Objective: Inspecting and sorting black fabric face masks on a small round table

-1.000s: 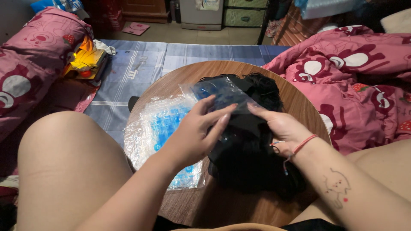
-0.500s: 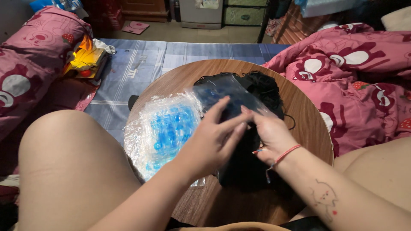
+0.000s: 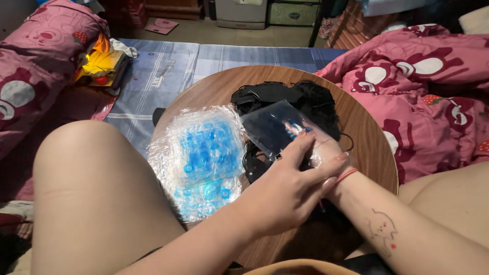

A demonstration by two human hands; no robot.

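Note:
A small clear plastic bag with a dark item inside lies tilted over a pile of black elastic bands on the round wooden table. My left hand reaches across, its fingers pinching the bag's near edge and lying over my right wrist. My right hand, with a red band at the wrist, is at the bag's mouth, its fingers covered by plastic and by my left hand. What it holds is hidden.
A stack of clear plastic bags with blue print lies on the table's left side. My bare knee rises at the left. Pink bedding lies on the right, a striped mat and a yellow object beyond.
Both hands drew toward me off the black pile. The clear bag now lies over the pile's near side, and my left hand has crossed over my right wrist.

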